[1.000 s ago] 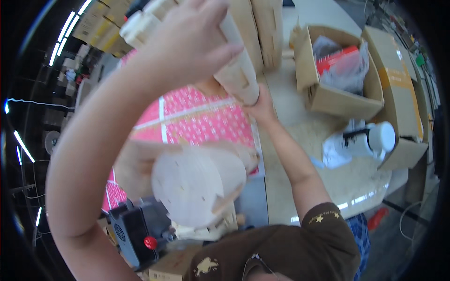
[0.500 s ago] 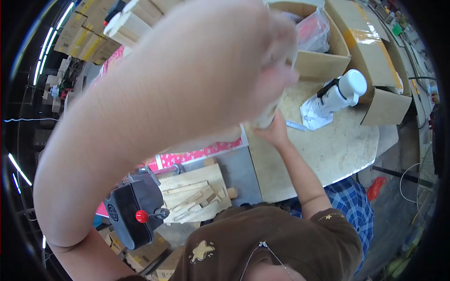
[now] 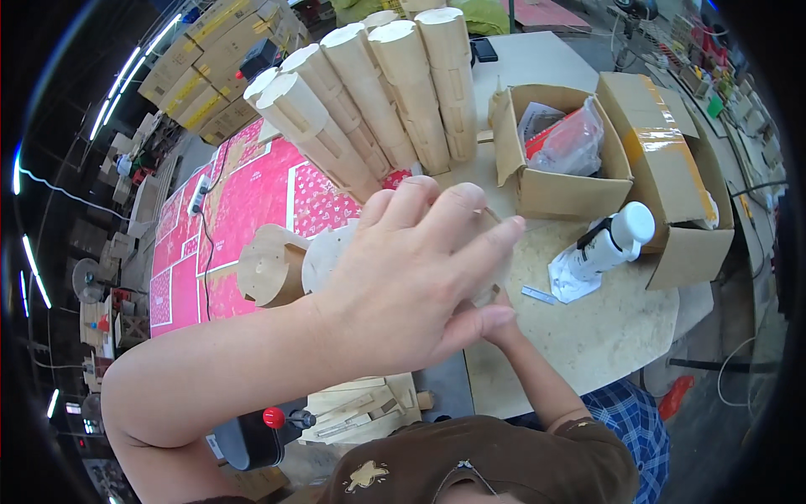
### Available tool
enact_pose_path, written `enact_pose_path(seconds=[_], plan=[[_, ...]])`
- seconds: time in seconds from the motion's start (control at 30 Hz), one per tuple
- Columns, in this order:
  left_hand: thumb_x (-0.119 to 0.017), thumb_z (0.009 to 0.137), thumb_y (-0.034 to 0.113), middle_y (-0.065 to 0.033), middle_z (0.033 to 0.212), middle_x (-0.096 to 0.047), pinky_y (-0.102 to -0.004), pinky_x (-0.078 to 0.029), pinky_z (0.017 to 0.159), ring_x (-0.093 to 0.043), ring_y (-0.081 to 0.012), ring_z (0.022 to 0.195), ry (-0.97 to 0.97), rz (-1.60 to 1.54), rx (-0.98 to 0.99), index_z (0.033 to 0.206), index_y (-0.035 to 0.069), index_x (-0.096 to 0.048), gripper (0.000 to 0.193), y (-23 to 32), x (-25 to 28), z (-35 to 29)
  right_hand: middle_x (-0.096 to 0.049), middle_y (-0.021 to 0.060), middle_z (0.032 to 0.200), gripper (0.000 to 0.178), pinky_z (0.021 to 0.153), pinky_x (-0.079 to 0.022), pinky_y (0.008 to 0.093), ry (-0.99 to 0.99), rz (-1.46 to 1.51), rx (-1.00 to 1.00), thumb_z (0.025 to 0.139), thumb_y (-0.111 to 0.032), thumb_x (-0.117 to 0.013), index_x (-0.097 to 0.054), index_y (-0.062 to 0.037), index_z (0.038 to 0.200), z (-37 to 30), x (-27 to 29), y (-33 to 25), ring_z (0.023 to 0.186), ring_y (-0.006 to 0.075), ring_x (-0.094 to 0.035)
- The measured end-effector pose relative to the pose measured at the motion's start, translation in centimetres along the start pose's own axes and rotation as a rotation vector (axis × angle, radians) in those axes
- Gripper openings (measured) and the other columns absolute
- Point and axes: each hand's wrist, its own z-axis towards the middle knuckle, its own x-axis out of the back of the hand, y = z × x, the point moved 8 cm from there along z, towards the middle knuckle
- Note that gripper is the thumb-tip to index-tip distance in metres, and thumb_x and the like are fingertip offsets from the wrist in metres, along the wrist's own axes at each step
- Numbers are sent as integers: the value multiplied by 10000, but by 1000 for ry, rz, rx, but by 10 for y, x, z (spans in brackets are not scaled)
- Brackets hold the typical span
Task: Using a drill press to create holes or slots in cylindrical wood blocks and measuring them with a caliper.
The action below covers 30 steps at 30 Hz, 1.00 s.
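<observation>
My left hand [image 3: 420, 265] reaches in from the left, with thumb and fingers curved round a pale wooden piece [image 3: 497, 270] that shows only between them. Behind it, my right hand [image 3: 502, 326] is close to the same piece's lower end; its fingers are mostly hidden. Just left of my left hand are a round wooden part [image 3: 270, 267] with a disc-shaped end and a paler round piece [image 3: 321, 259], partly covered by the hand. Beyond stand several tall stacks of round wooden parts [image 3: 357, 71].
A pink patterned sheet [image 3: 243, 218] covers the table's left side. At the right are an open carton [image 3: 571, 197] with plastic bags, a taped carton [image 3: 651, 139], a white bottle [image 3: 600, 248] and a small blue-grey strip [image 3: 538, 294]. Below lie wood strips [image 3: 361, 412] beside a dark machine with a red knob [image 3: 274, 417].
My left hand has come down and away from the head, uncovering the wooden stacks and pink sheet. The right hand sits lower in the picture, more covered by the left.
</observation>
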Motion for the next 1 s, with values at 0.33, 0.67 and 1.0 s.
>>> enact_pose_path(seconds=[0.33, 0.67, 1.0], plan=[[-564, 854, 433, -151, 1117, -477, -411, -420, 858, -502, -333, 979, 115, -81, 101, 1241, 102, -533, 510, -32, 11, 9, -607, 136, 1075, 551, 883, -460, 342, -242, -226, -16, 691, -179, -742, -538, -13, 1175, 144, 57, 24, 989, 245, -580], [-617, 801, 470, -257, 1291, -420, -447, -366, 1000, -433, -401, 1196, 334, 489, 662, 1298, 104, -488, 630, -280, 68, -6, -643, 188, 1006, 717, 837, -502, 348, -348, -416, 98, 603, -327, -806, -543, 34, 1164, 292, -87, 28, 942, 256, -631], [-645, 792, 395, -253, 1320, -417, -487, -324, 1026, -382, -448, 1223, 204, 383, 641, 1339, 69, -425, 674, -316, 4, -24, -466, 241, 1256, 985, 973, -409, 419, -256, -410, 161, 560, -423, -827, -357, 0, 1316, 322, -169, 89, 1177, 375, -467]])
